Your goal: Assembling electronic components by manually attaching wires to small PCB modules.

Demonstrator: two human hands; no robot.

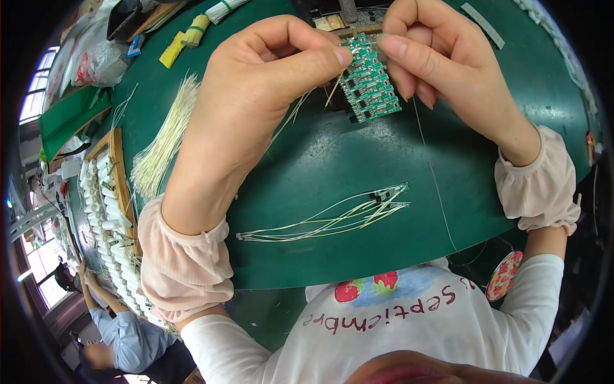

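A green printed circuit board panel, made of several small joined boards with black parts, lies at the far middle of the table between my hands. My left hand pinches a thin pale wire at the panel's upper left; the wire's end shows below my thumb. My right hand is closed by the panel's upper right, thumb and forefinger pinching a thin grey strand that trails down to the table's near edge. Below, small boards with long pale wires attached lie loose.
Left of my forearm lies a fanned bundle of pale yellow wires. Farther off are a banded wire bundle and a yellow sponge. A metal post stands beyond the panel. White rolls fill a wooden-edged tray; another person sits beyond.
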